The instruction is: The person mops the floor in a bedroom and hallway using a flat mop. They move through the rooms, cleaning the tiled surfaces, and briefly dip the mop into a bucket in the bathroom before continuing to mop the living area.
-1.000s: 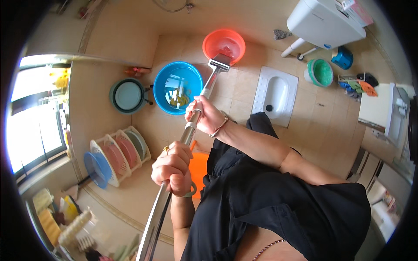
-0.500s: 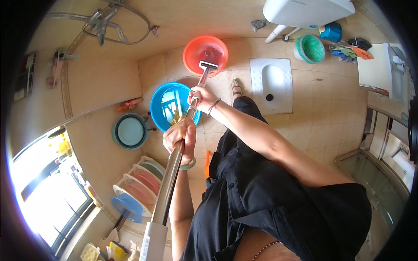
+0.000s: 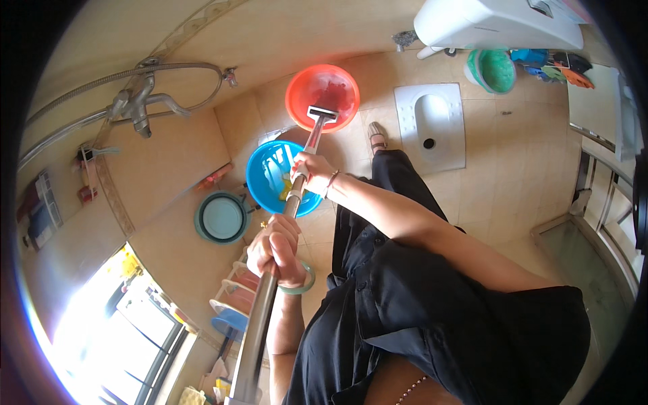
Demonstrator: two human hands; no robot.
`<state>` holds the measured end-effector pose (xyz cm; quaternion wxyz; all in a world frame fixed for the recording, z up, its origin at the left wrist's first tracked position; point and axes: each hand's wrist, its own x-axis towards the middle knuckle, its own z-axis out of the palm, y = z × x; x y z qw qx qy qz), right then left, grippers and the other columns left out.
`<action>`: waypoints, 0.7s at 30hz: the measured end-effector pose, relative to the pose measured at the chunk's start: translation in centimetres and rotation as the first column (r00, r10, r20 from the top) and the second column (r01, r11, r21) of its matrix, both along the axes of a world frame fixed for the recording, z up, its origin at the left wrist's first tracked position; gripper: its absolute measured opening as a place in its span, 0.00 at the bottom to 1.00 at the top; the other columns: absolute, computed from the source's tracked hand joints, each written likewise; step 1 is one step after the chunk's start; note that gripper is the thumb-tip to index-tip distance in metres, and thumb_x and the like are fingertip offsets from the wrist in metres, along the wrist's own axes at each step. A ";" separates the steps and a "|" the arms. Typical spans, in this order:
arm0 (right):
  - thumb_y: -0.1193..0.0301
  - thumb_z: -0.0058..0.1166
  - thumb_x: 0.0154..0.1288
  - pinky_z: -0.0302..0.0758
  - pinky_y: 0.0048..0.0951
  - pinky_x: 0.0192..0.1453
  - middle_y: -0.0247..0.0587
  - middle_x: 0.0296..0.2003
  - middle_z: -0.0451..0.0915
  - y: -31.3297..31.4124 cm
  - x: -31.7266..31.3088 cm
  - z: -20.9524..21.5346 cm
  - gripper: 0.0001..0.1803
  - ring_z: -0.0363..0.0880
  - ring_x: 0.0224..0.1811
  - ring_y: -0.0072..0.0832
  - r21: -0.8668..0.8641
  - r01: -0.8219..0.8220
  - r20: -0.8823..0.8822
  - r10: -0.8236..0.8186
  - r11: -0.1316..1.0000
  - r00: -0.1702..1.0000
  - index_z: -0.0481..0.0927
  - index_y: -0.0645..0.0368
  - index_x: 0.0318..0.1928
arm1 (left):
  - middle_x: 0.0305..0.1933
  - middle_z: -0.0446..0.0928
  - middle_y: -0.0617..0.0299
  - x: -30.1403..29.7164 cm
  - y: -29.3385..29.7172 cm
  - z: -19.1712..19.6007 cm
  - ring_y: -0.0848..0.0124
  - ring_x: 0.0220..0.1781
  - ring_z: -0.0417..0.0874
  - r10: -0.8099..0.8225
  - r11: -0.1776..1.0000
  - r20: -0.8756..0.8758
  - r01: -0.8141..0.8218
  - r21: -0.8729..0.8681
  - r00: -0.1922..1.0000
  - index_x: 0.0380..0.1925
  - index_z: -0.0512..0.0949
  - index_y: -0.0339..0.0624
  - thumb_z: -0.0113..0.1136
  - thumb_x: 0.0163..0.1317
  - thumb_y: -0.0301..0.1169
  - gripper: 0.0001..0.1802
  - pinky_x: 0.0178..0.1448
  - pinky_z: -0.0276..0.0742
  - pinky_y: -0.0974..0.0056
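A long metal-poled mop [image 3: 255, 334] with a narrow, T-shaped white and black head slants away from me. My left hand [image 3: 277, 250], with a green bangle at the wrist, is wrapped round the shaft lower down. Farther up, my right hand [image 3: 314, 173] grips the same shaft near a collar. The mop head [image 3: 322, 114] is at the near part of a red basin [image 3: 345, 75]; whether it touches the rim cannot be made out. Just left of my right hand stands a blue basin [image 3: 255, 177] with water and something yellow in it, partly hidden by the pole.
A squat toilet [image 3: 451, 145] is set in the tiled floor right of my foot. A green-lined bucket [image 3: 496, 71] stands by the far wall. Left are a teal folding basin [image 3: 224, 219], a rack [image 3: 236, 293] with basins, and a shower tap [image 3: 138, 101].
My left hand has slid down the pole, farther from my right hand. The view has shifted, so the basins appear lower and slightly right. The mop head stays at the red basin.
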<state>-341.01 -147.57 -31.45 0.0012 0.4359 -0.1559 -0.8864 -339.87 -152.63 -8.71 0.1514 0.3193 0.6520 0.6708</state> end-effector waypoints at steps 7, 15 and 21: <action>0.75 0.49 0.68 0.74 0.44 0.25 0.41 0.25 0.68 0.8 -0.4 2.0 0.06 0.71 0.22 0.34 -0.072 -0.046 0.117 0.055 0.996 0.992 0.66 0.60 0.37 | 0.17 0.68 0.64 -0.6 -1.0 -0.3 0.72 0.18 0.70 0.028 0.996 -0.091 -0.019 0.088 0.995 0.23 0.65 0.43 0.53 0.72 0.36 0.18 0.28 0.73 0.62; 0.81 0.48 0.62 0.77 0.42 0.30 0.43 0.25 0.70 0.8 -1.9 -0.9 0.04 0.74 0.26 0.34 0.068 0.053 0.063 -0.057 0.996 0.996 0.69 0.61 0.31 | 0.14 0.61 0.64 -2.3 -0.2 -1.6 0.76 0.14 0.59 0.078 0.992 -0.065 -0.071 0.100 0.995 0.23 0.60 0.45 0.44 0.76 0.34 0.18 0.22 0.60 0.68; 0.80 0.47 0.61 0.75 0.43 0.28 0.46 0.20 0.71 -0.7 -4.3 -0.8 0.04 0.74 0.22 0.40 -0.053 0.235 0.006 -0.235 0.971 0.972 0.70 0.63 0.29 | 0.27 0.76 0.56 -8.7 -1.8 -3.4 0.60 0.31 0.79 -0.491 0.870 -0.059 0.487 -0.080 0.869 0.26 0.71 0.42 0.66 0.61 0.34 0.14 0.43 0.76 0.53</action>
